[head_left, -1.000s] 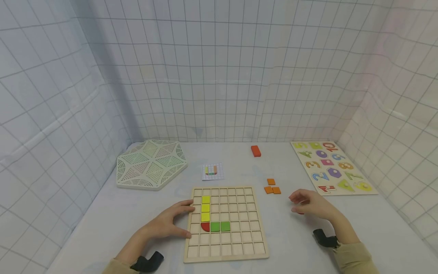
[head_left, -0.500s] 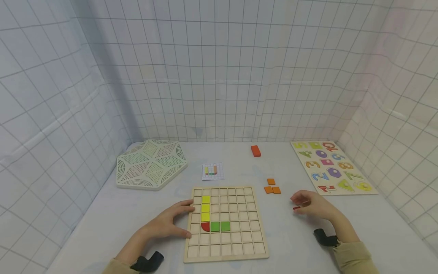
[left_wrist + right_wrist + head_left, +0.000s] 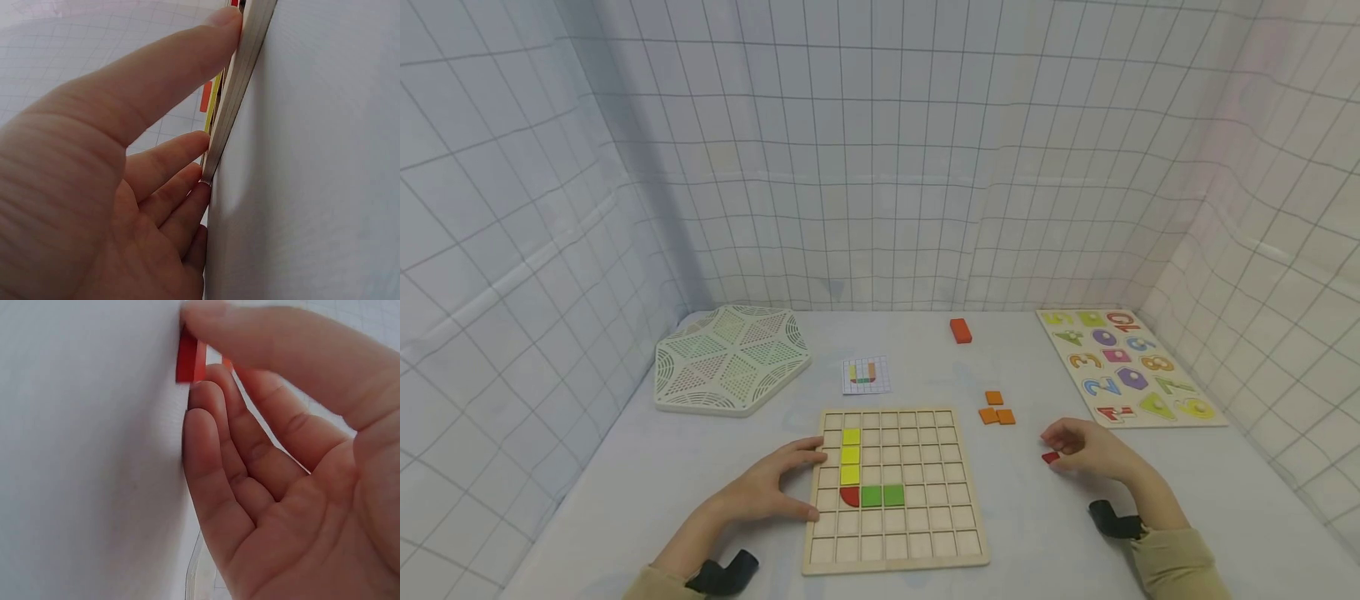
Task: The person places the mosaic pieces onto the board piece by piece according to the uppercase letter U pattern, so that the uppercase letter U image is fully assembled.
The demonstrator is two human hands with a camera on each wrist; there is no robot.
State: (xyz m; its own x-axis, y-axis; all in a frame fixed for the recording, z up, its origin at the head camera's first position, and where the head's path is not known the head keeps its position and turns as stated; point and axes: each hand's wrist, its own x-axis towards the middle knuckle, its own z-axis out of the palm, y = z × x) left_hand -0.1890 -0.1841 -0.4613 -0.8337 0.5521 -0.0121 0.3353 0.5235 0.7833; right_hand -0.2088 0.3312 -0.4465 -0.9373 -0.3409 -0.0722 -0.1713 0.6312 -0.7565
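My left hand (image 3: 762, 487) lies along the left side of the square wooden grid board (image 3: 917, 523), thumb and fingertips touching its edge. In the left wrist view, the straight thumb (image 3: 169, 69) reaches the board's side (image 3: 236, 100). On the board are three yellow tiles (image 3: 850, 456) in a column, a red quarter-round tile (image 3: 851, 497) below them and two green tiles (image 3: 882, 496) beside it. Right of the board, my right hand (image 3: 1093, 454) holds a small red tile (image 3: 1049, 457) low at the table. The right wrist view shows this tile (image 3: 190, 359) between thumb and curled fingers.
Three orange tiles (image 3: 996, 410) lie between board and right hand. Behind the board is a pattern card (image 3: 867, 376), with a red block (image 3: 961, 331) further back. A hexagonal board (image 3: 733, 360) stands left, a number puzzle (image 3: 1131, 367) right. Gridded cloth walls (image 3: 880, 183) enclose the table.
My right hand has shifted slightly to the right and toward me. The red tile, mostly hidden under the thumb before, now shows beyond its tip. My left hand and the board have stayed put.
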